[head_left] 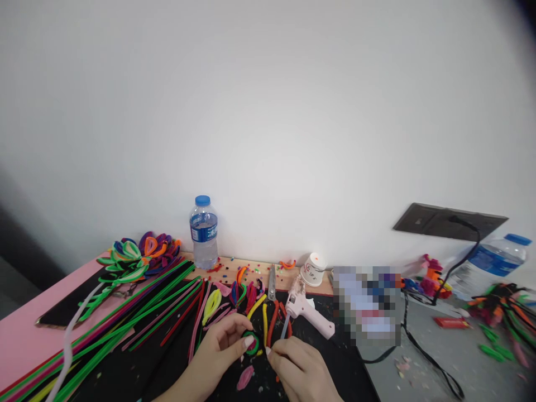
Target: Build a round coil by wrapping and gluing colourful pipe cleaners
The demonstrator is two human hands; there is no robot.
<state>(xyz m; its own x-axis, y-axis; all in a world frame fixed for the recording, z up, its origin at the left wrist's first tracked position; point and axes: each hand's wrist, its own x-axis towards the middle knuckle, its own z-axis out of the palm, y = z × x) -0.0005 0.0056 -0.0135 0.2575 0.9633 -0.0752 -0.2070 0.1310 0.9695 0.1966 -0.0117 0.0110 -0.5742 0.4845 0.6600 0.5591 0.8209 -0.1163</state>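
My left hand pinches a small round coil of green pipe cleaner with a pink middle between thumb and fingers. To its right, my right hand is closed, its fingertips together close to the coil; whatever they may hold is too small to make out. Just beyond it lie scissors with metal blades and orange-red handles. A pale glue gun rests beside them, a glue stick sticking out of its back. Yellow pipe cleaner pieces lie between the hands, and a pink loop lies below the coil.
Long pipe cleaners spread across the left of the black mat. Finished looped flowers lie behind them. A water bottle and an upturned paper cup stand near the wall. A black cable runs at right.
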